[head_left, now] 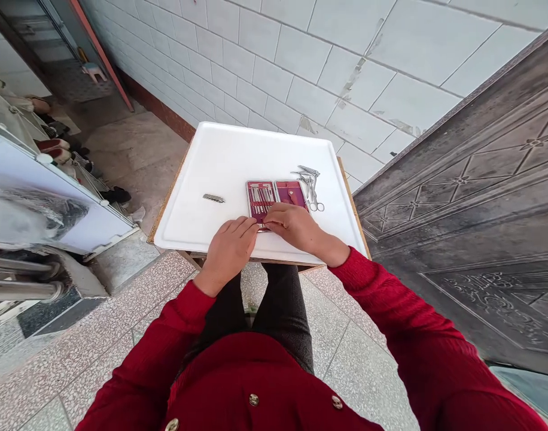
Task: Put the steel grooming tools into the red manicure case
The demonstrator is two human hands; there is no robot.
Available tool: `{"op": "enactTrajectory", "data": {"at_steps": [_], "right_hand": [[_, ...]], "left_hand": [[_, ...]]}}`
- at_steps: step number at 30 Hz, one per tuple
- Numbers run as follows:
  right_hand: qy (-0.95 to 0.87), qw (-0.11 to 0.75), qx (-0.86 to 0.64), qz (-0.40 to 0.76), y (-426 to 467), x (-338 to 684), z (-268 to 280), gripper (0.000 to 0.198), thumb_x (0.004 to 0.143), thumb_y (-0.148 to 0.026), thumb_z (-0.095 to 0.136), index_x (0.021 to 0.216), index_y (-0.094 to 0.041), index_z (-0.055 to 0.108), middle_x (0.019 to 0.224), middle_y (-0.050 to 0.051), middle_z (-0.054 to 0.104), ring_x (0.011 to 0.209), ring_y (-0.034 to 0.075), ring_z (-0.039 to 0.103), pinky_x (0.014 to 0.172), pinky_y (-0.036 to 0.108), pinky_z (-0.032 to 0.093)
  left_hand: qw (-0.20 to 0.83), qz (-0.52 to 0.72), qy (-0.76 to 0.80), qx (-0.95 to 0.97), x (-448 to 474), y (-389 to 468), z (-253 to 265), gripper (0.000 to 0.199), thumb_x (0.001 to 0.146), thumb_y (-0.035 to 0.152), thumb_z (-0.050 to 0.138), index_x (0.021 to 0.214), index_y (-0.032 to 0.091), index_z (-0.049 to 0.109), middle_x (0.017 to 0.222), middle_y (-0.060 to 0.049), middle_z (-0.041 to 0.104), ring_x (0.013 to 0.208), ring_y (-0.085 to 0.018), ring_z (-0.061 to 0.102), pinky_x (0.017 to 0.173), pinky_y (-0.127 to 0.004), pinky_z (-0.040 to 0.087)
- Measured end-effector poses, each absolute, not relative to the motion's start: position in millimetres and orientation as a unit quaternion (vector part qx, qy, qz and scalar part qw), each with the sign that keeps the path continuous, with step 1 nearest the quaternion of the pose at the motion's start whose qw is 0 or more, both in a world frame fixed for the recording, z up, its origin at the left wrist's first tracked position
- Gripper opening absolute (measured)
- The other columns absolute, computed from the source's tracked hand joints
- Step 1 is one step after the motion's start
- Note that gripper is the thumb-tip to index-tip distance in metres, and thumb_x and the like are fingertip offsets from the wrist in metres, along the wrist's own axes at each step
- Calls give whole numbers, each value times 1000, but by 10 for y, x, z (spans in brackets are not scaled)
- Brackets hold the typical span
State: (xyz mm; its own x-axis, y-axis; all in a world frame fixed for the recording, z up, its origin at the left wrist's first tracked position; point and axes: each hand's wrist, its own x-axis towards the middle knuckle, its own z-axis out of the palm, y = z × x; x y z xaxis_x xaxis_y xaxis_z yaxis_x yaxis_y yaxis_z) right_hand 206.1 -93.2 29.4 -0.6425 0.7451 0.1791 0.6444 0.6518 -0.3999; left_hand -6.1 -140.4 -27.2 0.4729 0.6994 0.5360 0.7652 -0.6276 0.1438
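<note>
An open manicure case [283, 195] with a purple-red lining lies near the front of a white tabletop [224, 155]. Several slim metal tools [261, 196] stand in a row in its left half. My left hand [231, 244] is closed at the case's lower left edge, fingers pressed together on it. Beside it my right hand [296, 227] pinches over the lower middle of the case, and whatever its fingertips hold is hidden. Left of the case lies a nail clipper [213, 198]. Small scissors [316, 200] and other metal tools [308, 172] are piled at its right.
A white tiled wall [265, 66] rises behind the table. To the right stands a dark carved metal door [457, 221]. A rack with shoes [54, 149] and a white cabinet side [63, 203] are at the left. My legs [287, 305] are close to the table's front edge.
</note>
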Motion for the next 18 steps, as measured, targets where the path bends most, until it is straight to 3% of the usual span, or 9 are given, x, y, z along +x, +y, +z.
{"op": "enactTrajectory", "data": {"at_steps": [5, 11, 18], "right_hand": [[-887, 128, -430, 106, -754, 1618, 547, 23, 103, -22, 55, 100, -16, 77, 105, 9, 73, 92, 20, 64, 77, 31, 41], [-901, 49, -428, 45, -323, 882, 555, 28, 102, -24, 57, 118, -11, 75, 119, 16, 74, 101, 26, 67, 84, 36, 45], [-920, -35, -390, -18, -178, 608, 509, 34, 100, -9, 46, 114, -4, 76, 107, 23, 77, 102, 32, 72, 91, 41, 48]], "left_hand": [[68, -292, -422, -855, -59, -1418, -248, 30, 105, 15, 50, 127, 14, 70, 131, -12, 76, 120, -27, 70, 100, -44, 56], [61, -302, -420, -854, -70, -1431, -259, 30, 105, 15, 49, 126, 15, 71, 129, -13, 76, 121, -27, 71, 100, -44, 56], [76, -305, -417, -853, -57, -1439, -273, 26, 106, 16, 51, 122, 13, 72, 123, -13, 78, 119, -25, 72, 100, -41, 57]]}}
